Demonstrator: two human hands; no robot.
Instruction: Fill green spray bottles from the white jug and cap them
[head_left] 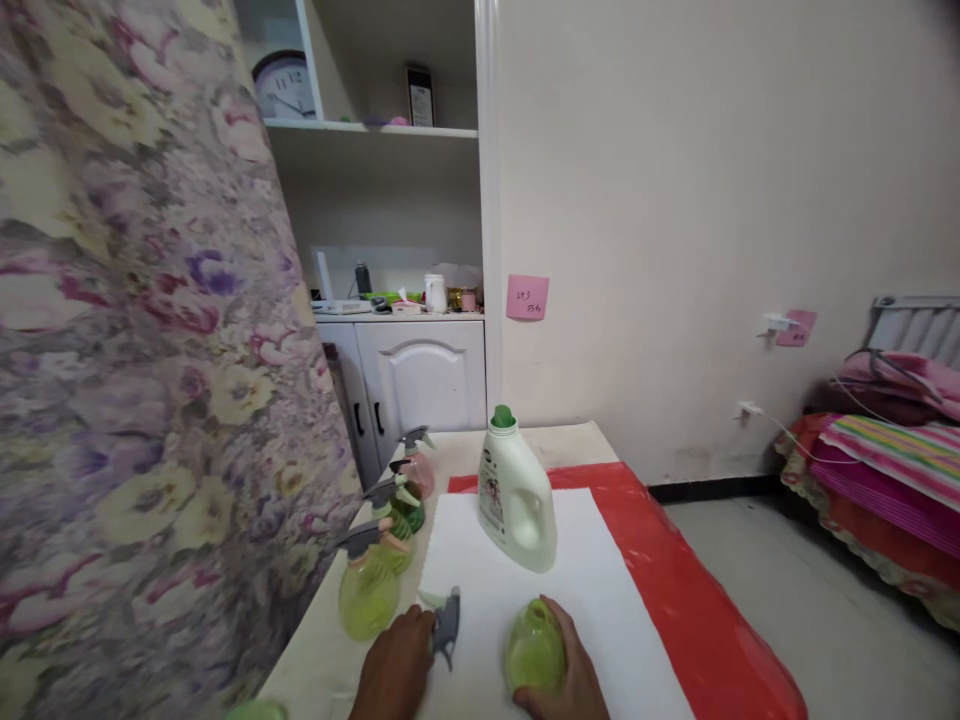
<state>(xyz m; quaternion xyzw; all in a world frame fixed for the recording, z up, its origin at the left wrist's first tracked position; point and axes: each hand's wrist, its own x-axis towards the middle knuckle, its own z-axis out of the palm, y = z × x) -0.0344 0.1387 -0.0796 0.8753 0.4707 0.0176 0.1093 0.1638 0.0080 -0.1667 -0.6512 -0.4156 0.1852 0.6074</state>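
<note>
Bottle (535, 648), yellow-green and rounded, is located on the paper (600, 600) at the near side of the table (319, 640), neck upward. Right hand (574, 675) grips it from the right: thumb on the near side, fingers on the far side, clamped on the body. Neck opening is exposed; whether the base bears fully on the paper cannot be told.

Left hand (396, 660) holds the spray head (448, 622), a grey unit with a trigger, to the left of the bottle and apart from it. Fingers are curled and closed on the part; the thumb cannot be made out.

Jug (517, 495), pale green with a side handle and a green top, stands upright on the paper beyond both hands. Red sheet (667, 570) extends beneath the paper and projects along its right side.

Sprayers (367, 597) stand in a row at the left edge of the table; the nearest is yellow-green, the farthest pink. One green item (257, 710) is cut off by the lower frame edge.

Surroundings: floral curtain (112, 350) at left, white cabinet (424, 375) behind the table, pink note (527, 297) on the wall (675, 180), bed (892, 480) at far right.
</note>
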